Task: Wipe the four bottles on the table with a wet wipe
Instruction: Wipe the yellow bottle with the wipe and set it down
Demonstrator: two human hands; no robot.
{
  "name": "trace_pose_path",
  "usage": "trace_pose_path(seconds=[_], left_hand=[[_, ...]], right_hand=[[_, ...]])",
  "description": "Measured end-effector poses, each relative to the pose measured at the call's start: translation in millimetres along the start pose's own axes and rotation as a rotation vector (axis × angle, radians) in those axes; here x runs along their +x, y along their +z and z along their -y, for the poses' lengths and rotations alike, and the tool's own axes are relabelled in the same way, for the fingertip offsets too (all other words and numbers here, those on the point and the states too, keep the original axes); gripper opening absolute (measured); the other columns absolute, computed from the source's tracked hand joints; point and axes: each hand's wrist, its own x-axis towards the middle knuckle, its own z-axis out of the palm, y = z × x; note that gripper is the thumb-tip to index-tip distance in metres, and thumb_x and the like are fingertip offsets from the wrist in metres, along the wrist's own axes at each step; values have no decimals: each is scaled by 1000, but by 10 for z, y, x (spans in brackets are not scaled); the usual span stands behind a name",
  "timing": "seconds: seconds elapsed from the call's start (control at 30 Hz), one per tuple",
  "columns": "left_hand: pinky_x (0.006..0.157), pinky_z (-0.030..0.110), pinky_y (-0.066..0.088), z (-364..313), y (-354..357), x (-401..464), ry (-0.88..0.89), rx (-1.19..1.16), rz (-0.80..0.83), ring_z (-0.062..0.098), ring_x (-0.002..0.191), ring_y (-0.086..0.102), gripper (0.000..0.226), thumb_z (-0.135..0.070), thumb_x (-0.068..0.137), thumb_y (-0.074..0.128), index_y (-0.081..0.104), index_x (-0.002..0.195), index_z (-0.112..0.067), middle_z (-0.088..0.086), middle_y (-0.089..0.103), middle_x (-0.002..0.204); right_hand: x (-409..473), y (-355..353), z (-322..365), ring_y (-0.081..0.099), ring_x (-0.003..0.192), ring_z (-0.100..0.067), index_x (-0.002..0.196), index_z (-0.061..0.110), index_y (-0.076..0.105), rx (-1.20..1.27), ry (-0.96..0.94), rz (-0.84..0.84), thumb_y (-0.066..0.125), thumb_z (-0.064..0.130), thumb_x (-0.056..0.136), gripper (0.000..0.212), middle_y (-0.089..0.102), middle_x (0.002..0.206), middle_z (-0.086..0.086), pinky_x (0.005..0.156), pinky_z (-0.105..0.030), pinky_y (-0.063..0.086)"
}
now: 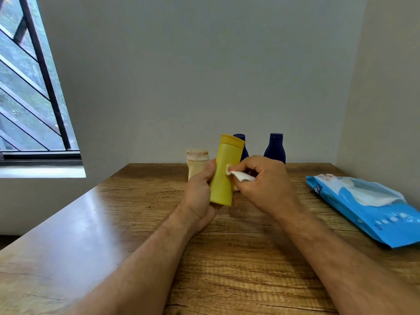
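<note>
The left hand point(200, 192) holds the yellow bottle point(225, 171) above the table point(238, 258), a little tilted, with its cap toward 1 o'clock. The grip of this hand is closed around the lower half of the bottle: the thumb lies along its left side and the other fingers go behind it, where they are hidden.

The right hand point(263, 178) comes from 4 o'clock and pinches a folded white wet wipe point(241, 176) between thumb and curled fingers. The front edge of the wipe touches the right side of the yellow bottle, about at its middle.

At 12 o'clock, near the far edge of the table, stand the other three bottles. The beige bottle point(196, 162) is at the left, partly behind the left hand. One dark blue bottle point(242, 144) is mostly hidden behind the yellow bottle. The second dark blue bottle point(275, 148) stands upright to the right, above the right hand in the picture.

At 3 o'clock a blue pack of wet wipes point(368, 208) lies flat on the table, and a white wipe shows at its opening.
</note>
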Motion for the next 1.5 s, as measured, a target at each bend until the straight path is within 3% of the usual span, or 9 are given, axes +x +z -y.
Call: trace_pose_path(seconds=[0.17, 0.37, 0.5, 0.63, 0.73, 0.83, 1.0, 1.2, 1.5], left_hand=[[67, 39, 46, 18, -17, 27, -21, 4, -25, 27, 79, 59, 43, -44, 102, 43, 65, 125, -15, 17, 65, 106], [93, 47, 54, 4, -11, 39, 7, -70, -61, 32, 99, 70, 46, -38, 106, 38, 66, 116, -2, 20, 73, 109], [90, 47, 55, 5, -16, 67, 8, -82, -69, 33, 91, 70, 50, -39, 105, 38, 66, 109, 1, 22, 73, 98], [97, 50, 50, 30, -9, 60, -31, -10, -7, 34, 103, 68, 48, -40, 104, 38, 66, 118, -5, 20, 72, 115], [68, 41, 49, 65, 12, 39, -68, 110, 48, 26, 75, 66, 41, -43, 103, 42, 70, 107, -13, 15, 71, 92], [64, 36, 44, 81, 39, 12, -85, 168, 69, 21, 67, 66, 42, -44, 104, 38, 67, 110, -14, 11, 71, 82], [100, 50, 48, 58, 27, 30, -41, 39, 15, 32, 107, 66, 48, -39, 105, 40, 64, 125, -3, 24, 67, 121], [105, 50, 48, 29, 5, 46, -24, 3, -14, 39, 122, 61, 52, -39, 104, 39, 62, 126, 2, 28, 63, 128], [62, 34, 47, 70, 62, 40, -15, 163, 48, 16, 68, 68, 38, -38, 106, 37, 62, 119, -12, 5, 72, 84]], right_hand=[[34, -32, -9, 61, 81, 3, 99, 22, 76, -21, 3, -141, 75, 20, 85, 14, 68, 89, 11, 61, -9, 48], [-1, 13, 28, 65, 78, -3, 95, 23, 81, 50, -40, 288, 79, 14, 79, 18, 72, 84, 12, 67, -20, 54], [-10, 28, 59, 70, 81, -7, 88, 24, 82, 86, -18, 431, 81, 15, 78, 14, 76, 83, 11, 78, -37, 60], [-17, -3, 92, 66, 73, -1, 87, 25, 80, 40, -8, 205, 78, 14, 79, 14, 72, 78, 16, 59, -17, 52], [33, -87, 86, 64, 78, 0, 96, 24, 79, -3, 32, -77, 75, 17, 82, 17, 69, 87, 12, 62, -11, 52], [53, -124, 69, 62, 82, 0, 103, 22, 76, -65, 21, -186, 72, 19, 85, 19, 69, 91, 7, 66, -10, 52], [3, -8, 104, 63, 87, -3, 105, 26, 77, 58, 18, 220, 73, 10, 83, 27, 69, 94, 11, 74, -16, 52], [-3, 1, 142, 67, 79, -2, 92, 23, 81, 100, -20, 424, 78, 8, 77, 22, 74, 81, 12, 71, -16, 52], [96, -149, 19, 61, 83, -5, 107, 27, 76, -41, 4, -145, 66, 11, 87, 28, 69, 92, 5, 68, -17, 51]])
